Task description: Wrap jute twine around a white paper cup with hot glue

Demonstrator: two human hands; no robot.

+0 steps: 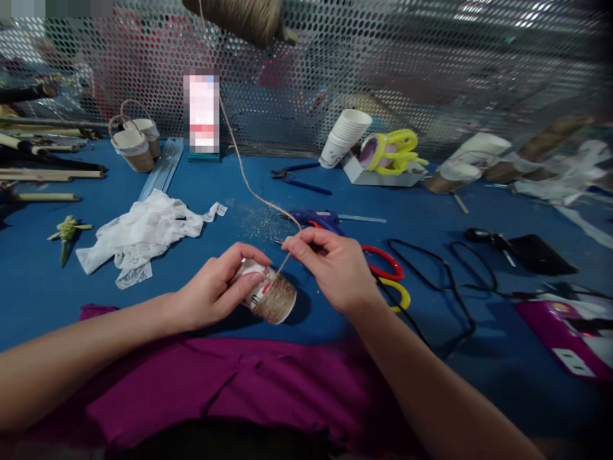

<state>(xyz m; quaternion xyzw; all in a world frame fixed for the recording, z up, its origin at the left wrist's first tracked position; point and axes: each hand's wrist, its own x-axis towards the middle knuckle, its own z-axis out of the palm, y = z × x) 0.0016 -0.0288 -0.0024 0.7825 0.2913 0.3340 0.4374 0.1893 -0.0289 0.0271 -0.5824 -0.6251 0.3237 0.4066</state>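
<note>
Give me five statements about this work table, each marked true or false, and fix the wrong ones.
1. The left hand holds a twine-wrapped white paper cup. True.
2. The right hand grips the blue plastic glue gun. False: the right hand pinches a thin brown twine strand; the glue gun lies on the blue table.
3. The blue-handled metal pliers lie farther from the person than the glue gun. True.
4. The crumpled white lace fabric lies right of the right hand. False: the fabric lies on the left side of the table.
5. The stack of white paper cups is right of the pliers. True.
</note>
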